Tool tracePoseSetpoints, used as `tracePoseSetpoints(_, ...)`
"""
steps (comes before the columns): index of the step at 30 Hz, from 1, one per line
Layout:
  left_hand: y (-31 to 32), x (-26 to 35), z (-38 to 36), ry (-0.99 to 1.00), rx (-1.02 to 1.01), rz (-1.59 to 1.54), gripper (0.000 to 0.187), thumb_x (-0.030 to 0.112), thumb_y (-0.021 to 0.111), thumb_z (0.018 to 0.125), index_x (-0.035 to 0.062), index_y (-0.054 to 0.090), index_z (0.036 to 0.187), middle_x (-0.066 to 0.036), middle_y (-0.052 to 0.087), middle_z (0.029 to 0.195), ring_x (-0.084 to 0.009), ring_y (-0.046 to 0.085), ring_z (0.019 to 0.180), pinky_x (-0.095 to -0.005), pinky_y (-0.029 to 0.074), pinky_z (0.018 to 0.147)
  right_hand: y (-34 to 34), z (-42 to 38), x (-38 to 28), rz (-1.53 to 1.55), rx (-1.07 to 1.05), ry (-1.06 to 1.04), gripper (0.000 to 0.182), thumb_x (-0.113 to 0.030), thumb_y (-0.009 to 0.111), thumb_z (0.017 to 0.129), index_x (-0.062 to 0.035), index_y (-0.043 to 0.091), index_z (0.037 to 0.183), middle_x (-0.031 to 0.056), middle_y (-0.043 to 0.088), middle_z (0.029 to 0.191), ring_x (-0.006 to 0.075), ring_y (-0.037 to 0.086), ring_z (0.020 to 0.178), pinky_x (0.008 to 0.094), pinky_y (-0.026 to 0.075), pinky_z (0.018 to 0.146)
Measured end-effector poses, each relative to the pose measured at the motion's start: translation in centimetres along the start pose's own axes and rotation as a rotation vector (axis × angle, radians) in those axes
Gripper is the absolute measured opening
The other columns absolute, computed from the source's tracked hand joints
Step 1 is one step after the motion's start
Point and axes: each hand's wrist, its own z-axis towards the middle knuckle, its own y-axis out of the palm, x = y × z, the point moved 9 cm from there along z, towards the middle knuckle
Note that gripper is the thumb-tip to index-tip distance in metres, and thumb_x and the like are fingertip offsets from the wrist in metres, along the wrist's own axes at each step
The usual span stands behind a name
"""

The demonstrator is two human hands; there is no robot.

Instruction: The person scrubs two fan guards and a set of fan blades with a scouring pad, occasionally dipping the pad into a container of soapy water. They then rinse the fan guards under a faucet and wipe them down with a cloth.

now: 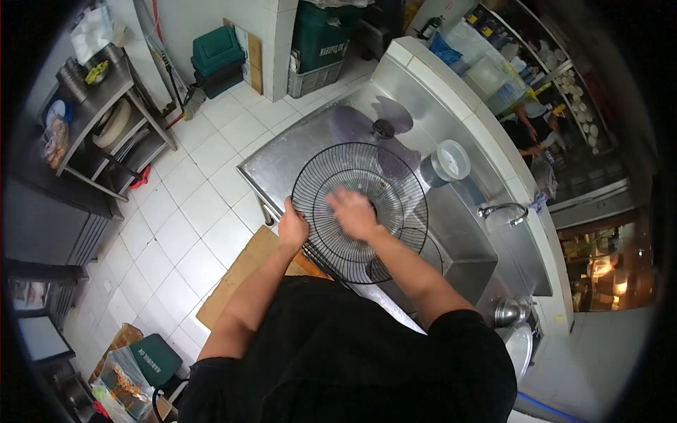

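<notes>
A round black wire fan grille (pixel 317 176) is held over the steel sink counter. My left hand (pixel 293 227) is closed around its left rim, thumb pointing up. My right hand (pixel 352 215) lies over the middle of the grille, its fingers smeared by motion; whether anything is under them is hidden. Behind the grille, a dark translucent fan blade (pixel 391 116) with a black hub rests on the counter. To its right stands a clear plastic tub (pixel 449 163). Part of a second wire grille (pixel 430 257) shows beneath the first, over the basin.
A curved faucet (pixel 504 210) rises at the basin's right, by a tiled ledge (pixel 458 99). Metal pots (pixel 511 311) sit at the lower right. Cardboard (pixel 240 275) lies on the tiled floor. A steel shelf (pixel 106 120) stands left. Another person (pixel 532 127) works beyond the ledge.
</notes>
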Motion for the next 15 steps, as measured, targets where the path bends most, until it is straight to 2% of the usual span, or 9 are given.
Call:
tracePoseSetpoints(1, -0.2, 0.3, 0.2, -0.003, 0.014, 0.002, 0.058, 0.005, 0.052, 0.092, 0.0013, 0.035, 0.147, -0.026, 0.072, 0.093, -0.0467, 0.070, 0.089, -0.0555, 0.053, 0.081, -0.3, 1.0, 3.9, -0.009, -0.038, 0.282, 0.052, -0.018, 0.058, 0.097, -0.0098, 0.051, 0.148, 0.0240, 0.039, 0.158, 0.0410, 0.050, 0.129, 0.0538, 0.044, 0.104)
tracePoseSetpoints(2, -0.1, 0.7, -0.1, 0.012, 0.020, -0.005, 0.059, 0.005, 0.052, 0.092, 0.0008, 0.034, 0.148, -0.025, 0.072, 0.092, -0.0457, 0.070, 0.088, -0.0547, 0.054, 0.080, -0.3, 2.1, 4.4, -0.004, -0.041, 0.270, 0.052, -0.018, 0.058, 0.097, -0.0098, 0.051, 0.148, 0.0240, 0.039, 0.158, 0.0410, 0.050, 0.129, 0.0538, 0.044, 0.104)
tracePoseSetpoints(4, -0.1, 0.1, -1.4, 0.015, 0.017, 0.003, 0.060, 0.004, 0.052, 0.092, 0.0004, 0.034, 0.149, -0.023, 0.072, 0.092, -0.0448, 0.070, 0.088, -0.0539, 0.054, 0.079, -1.2, 1.0, 7.5, -0.069, 0.154, 0.650, 0.053, -0.014, 0.060, 0.093, -0.0101, 0.053, 0.145, 0.0223, 0.043, 0.156, 0.0375, 0.054, 0.126, 0.0493, 0.047, 0.103)
tracePoseSetpoints(5, -0.2, 0.0, -1.6, 0.001, 0.016, 0.007, 0.059, 0.003, 0.052, 0.091, -0.0003, 0.034, 0.148, -0.022, 0.073, 0.091, -0.0441, 0.071, 0.087, -0.0536, 0.054, 0.079, -0.4, 0.1, 6.5, -0.061, 0.158, 0.654, 0.053, -0.014, 0.060, 0.093, -0.0101, 0.053, 0.145, 0.0223, 0.043, 0.156, 0.0375, 0.054, 0.126, 0.0493, 0.047, 0.103)
tracePoseSetpoints(7, 0.0, 0.1, -1.3, -0.022, 0.028, -0.007, 0.059, 0.001, 0.051, 0.091, -0.0018, 0.035, 0.147, -0.020, 0.073, 0.090, -0.0429, 0.071, 0.086, -0.0531, 0.055, 0.079, 1.8, 0.4, -2.0, -0.185, 0.000, -0.079, 0.056, -0.012, 0.060, 0.091, -0.0104, 0.053, 0.146, 0.0216, 0.045, 0.155, 0.0369, 0.055, 0.125, 0.0484, 0.048, 0.102)
tracePoseSetpoints(10, -0.2, 0.1, -1.7, 0.009, 0.074, -0.020, 0.057, 0.001, 0.051, 0.091, 0.0013, 0.037, 0.146, -0.020, 0.073, 0.090, -0.0432, 0.071, 0.086, -0.0535, 0.054, 0.080, 0.2, 0.2, 0.9, -0.115, 0.019, -0.092, 0.058, -0.012, 0.060, 0.089, -0.0107, 0.053, 0.146, 0.0213, 0.047, 0.153, 0.0379, 0.056, 0.124, 0.0487, 0.049, 0.101)
tracePoseSetpoints(13, 0.4, 0.2, -2.0, 0.002, 0.072, -0.008, 0.056, 0.002, 0.051, 0.091, 0.0028, 0.038, 0.145, -0.020, 0.073, 0.090, -0.0433, 0.071, 0.087, -0.0536, 0.054, 0.080, -1.9, -0.8, 11.6, -0.003, 0.241, 0.693, 0.057, -0.008, 0.063, 0.085, -0.0101, 0.057, 0.141, 0.0195, 0.056, 0.144, 0.0384, 0.062, 0.114, 0.0483, 0.052, 0.096)
tracePoseSetpoints(14, 0.4, 0.3, -1.8, -0.005, 0.077, 0.013, 0.055, 0.002, 0.051, 0.092, 0.0033, 0.038, 0.145, -0.020, 0.073, 0.090, -0.0433, 0.071, 0.088, -0.0538, 0.054, 0.081, -1.2, -1.6, 11.0, -0.002, 0.241, 0.703, 0.057, -0.008, 0.063, 0.085, -0.0101, 0.057, 0.141, 0.0195, 0.056, 0.144, 0.0384, 0.062, 0.114, 0.0483, 0.052, 0.096)
tracePoseSetpoints(15, 0.2, 0.7, -1.6, 0.013, 0.075, 0.012, 0.055, 0.002, 0.051, 0.092, 0.0033, 0.038, 0.145, -0.020, 0.073, 0.090, -0.0433, 0.071, 0.088, -0.0538, 0.054, 0.081, -0.8, -0.6, 7.5, -0.125, 0.146, 0.477, 0.054, -0.009, 0.062, 0.087, -0.0085, 0.057, 0.140, 0.0199, 0.057, 0.143, 0.0378, 0.063, 0.110, 0.0483, 0.053, 0.093)
